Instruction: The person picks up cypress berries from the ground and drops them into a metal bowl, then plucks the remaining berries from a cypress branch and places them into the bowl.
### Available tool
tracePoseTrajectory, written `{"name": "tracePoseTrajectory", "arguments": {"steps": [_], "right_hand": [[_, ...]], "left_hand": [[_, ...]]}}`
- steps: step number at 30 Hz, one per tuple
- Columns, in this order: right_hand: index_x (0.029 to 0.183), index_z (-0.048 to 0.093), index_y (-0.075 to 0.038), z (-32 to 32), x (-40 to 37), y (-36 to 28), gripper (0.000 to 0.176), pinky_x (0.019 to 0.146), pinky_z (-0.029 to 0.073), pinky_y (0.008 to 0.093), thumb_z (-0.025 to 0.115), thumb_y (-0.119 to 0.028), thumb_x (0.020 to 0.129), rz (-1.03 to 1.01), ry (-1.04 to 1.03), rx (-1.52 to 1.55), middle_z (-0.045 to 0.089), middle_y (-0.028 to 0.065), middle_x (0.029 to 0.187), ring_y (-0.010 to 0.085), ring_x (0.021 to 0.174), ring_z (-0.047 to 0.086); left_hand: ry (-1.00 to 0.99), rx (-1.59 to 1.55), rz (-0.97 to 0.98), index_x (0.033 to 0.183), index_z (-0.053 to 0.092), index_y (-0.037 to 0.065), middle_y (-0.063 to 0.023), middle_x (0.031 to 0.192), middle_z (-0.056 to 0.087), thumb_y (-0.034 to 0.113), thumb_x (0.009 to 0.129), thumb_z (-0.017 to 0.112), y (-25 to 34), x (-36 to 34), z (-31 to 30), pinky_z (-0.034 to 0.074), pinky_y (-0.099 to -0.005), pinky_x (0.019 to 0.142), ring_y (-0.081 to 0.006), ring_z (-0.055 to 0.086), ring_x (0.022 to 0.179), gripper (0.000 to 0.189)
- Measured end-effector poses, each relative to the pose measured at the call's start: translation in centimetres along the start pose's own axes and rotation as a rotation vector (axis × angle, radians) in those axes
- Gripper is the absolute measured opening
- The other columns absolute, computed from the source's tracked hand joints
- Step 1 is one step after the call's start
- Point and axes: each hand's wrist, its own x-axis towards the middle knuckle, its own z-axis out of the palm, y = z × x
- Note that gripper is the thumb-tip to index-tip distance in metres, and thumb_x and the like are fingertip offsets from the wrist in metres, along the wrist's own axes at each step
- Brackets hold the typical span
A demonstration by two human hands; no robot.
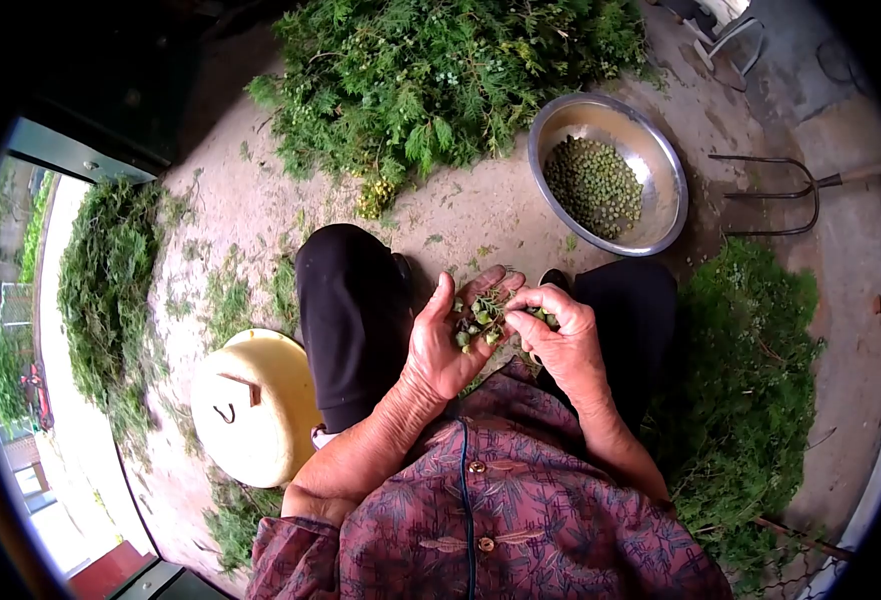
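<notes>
My left hand (pixel 443 345) is palm up with its fingers half curled, cupping a small heap of green seed cones (pixel 479 325) with bits of twig and leaf among them. Over its fingertips, my right hand (pixel 566 333) has thumb and forefinger pinched together at the heap's edge. More green cones (pixel 543 318) show beneath the right fingers, partly hidden by them. Beyond the hands, to the right, a steel basin (pixel 663 172) tilts on the floor with many loose green cones (pixel 594 186) in its bottom.
A large pile of evergreen branches (pixel 430 80) lies ahead. Cut sprigs lie in heaps at right (pixel 745 390) and left (pixel 110 290). A pale yellow upturned tub (pixel 260 410) stands by my left knee. A pitchfork (pixel 810 190) lies at far right.
</notes>
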Motion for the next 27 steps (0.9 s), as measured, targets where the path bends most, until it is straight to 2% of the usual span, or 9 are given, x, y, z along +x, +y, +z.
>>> {"name": "tracePoseTrajectory", "arguments": {"steps": [2,4,6,10,12,19,22,27], "right_hand": [[0.088,0.06,-0.003,0.7,0.2,0.4,0.013,0.052,0.043,0.0226,0.063,0.001,0.076,-0.273,0.045,-0.217,0.058,0.0038,0.071,0.0092,0.059,0.054],[0.088,0.06,-0.002,1.4,0.1,0.3,0.017,0.059,0.047,0.0289,0.065,0.003,0.071,-0.351,0.065,-0.322,0.058,0.0099,0.078,0.0224,0.068,0.06],[0.089,0.06,-0.002,1.8,0.0,0.1,0.019,0.06,0.048,0.0307,0.066,0.0,0.071,-0.302,0.014,-0.39,0.058,0.0109,0.08,0.0257,0.071,0.06],[0.09,0.06,-0.002,2.1,0.1,0.9,0.021,0.061,0.049,0.032,0.067,-0.002,0.07,-0.316,0.021,-0.465,0.058,0.0113,0.081,0.0276,0.072,0.059],[0.089,0.059,-0.002,2.1,0.2,1.1,0.021,0.061,0.049,0.0323,0.067,-0.002,0.07,-0.335,0.044,-0.476,0.058,0.0113,0.081,0.0276,0.071,0.059],[0.086,0.06,-0.002,1.0,0.4,0.9,0.017,0.062,0.049,0.0317,0.066,-0.001,0.07,-0.211,0.022,-0.349,0.059,0.0111,0.082,0.0261,0.073,0.06],[0.087,0.059,-0.004,1.1,0.3,0.6,0.019,0.064,0.048,0.0354,0.066,-0.003,0.069,-0.247,-0.011,-0.391,0.057,0.0122,0.088,0.0311,0.077,0.059],[0.088,0.059,-0.002,1.6,0.4,0.8,0.021,0.064,0.048,0.0354,0.066,-0.003,0.069,-0.298,0.018,-0.424,0.058,0.0134,0.087,0.0311,0.076,0.059]], "left_hand": [[-0.015,-0.015,-0.008,0.129,0.037,0.002,-0.0175,0.132,0.041,0.05,0.09,0.038,0.0,-0.1,0.0,0.036,-0.0411,0.099,-0.0292,0.044,0.117,0.062],[-0.004,-0.036,-0.005,0.13,0.037,0.002,-0.0167,0.132,0.041,0.05,0.09,0.038,-0.1,-0.1,0.2,0.035,-0.0409,0.099,-0.0291,0.043,0.117,0.062],[-0.027,-0.016,-0.011,0.13,0.036,0.002,-0.0163,0.133,0.041,0.05,0.09,0.038,0.0,-0.2,0.4,0.034,-0.0406,0.1,-0.0291,0.042,0.119,0.062],[-0.01,0.046,-0.016,0.133,0.033,0.004,-0.0134,0.135,0.039,0.051,0.089,0.037,-0.2,-0.4,0.7,0.035,-0.039,0.1,-0.0286,0.039,0.122,0.064],[0.008,0.035,-0.015,0.133,0.034,0.004,-0.0136,0.135,0.039,0.051,0.089,0.037,-0.3,-0.4,0.7,0.032,-0.0391,0.101,-0.0285,0.037,0.123,0.064],[0.012,-0.019,0.002,0.13,0.036,0.001,-0.0158,0.134,0.04,0.05,0.09,0.037,-0.4,-0.3,0.7,0.029,-0.0395,0.104,-0.0285,0.038,0.122,0.063],[0.032,-0.017,-0.005,0.13,0.036,0.001,-0.0159,0.133,0.04,0.05,0.09,0.037,-0.3,-0.5,1.2,0.03,-0.0394,0.103,-0.0285,0.039,0.122,0.063],[0.003,0.038,-0.009,0.132,0.036,0.004,-0.0136,0.136,0.038,0.053,0.088,0.039,-0.5,-0.4,1.1,0.028,-0.0398,0.104,-0.0281,0.035,0.125,0.066]]}}
